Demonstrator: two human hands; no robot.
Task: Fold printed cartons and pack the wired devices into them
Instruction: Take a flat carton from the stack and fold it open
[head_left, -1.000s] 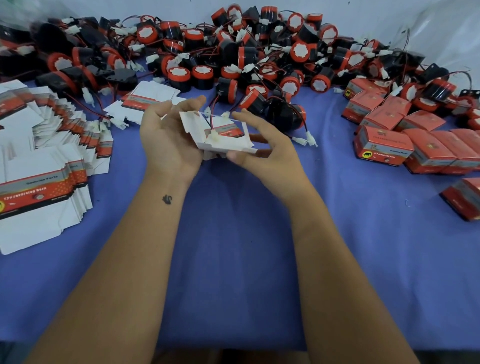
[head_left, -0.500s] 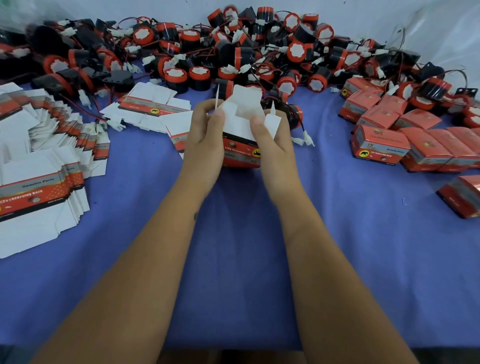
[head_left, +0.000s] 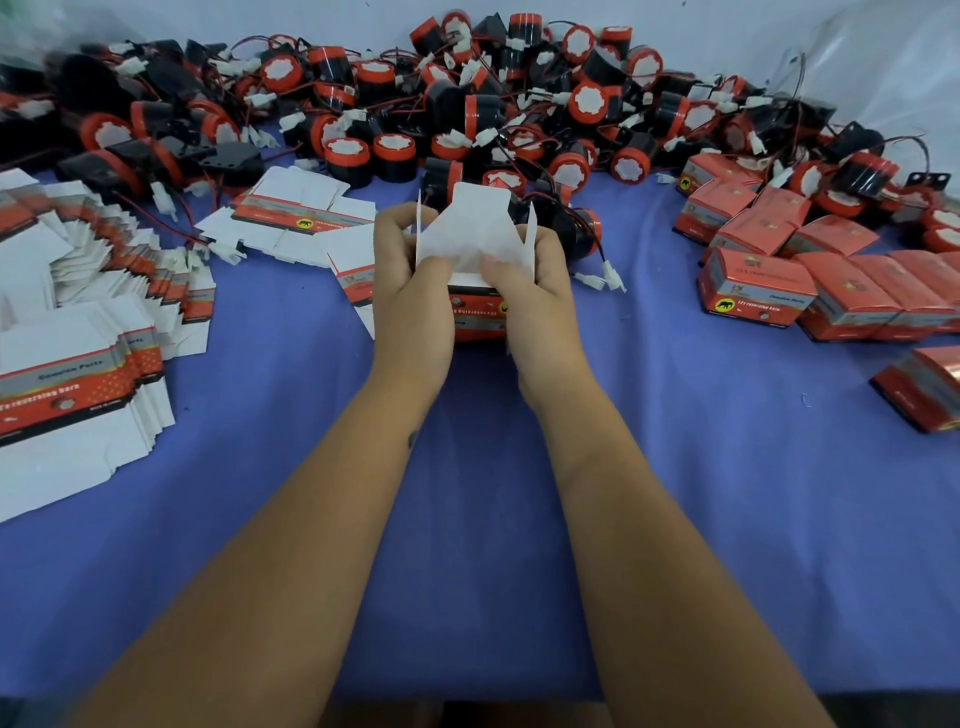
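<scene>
Surface (head_left: 727, 519): blue cloth, forearms stretched across it.
Flat cartons (head_left: 67, 384): fanned stack at near left; print reads "12v reversing horn".
Left hand (head_left: 410, 291): curled round carton's left side, thumb pressing white flap.
Right hand (head_left: 540, 301): curled round right side, thumb on flap.
Carton (head_left: 475, 317): at centre, upright, red printed body, white top flaps standing open.
Packed cartons (head_left: 753, 291): clustered right, elephant logo.
Wired devices (head_left: 467, 109): black-and-red heap, far edge.

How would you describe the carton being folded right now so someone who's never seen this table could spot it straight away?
Start at the blue table and find the two hands at its middle, in front of the heap of black and red wired devices. Left hand and right hand grip one carton between them. Unlike the flat cartons and closed boxes, its white flaps stand open.
</scene>
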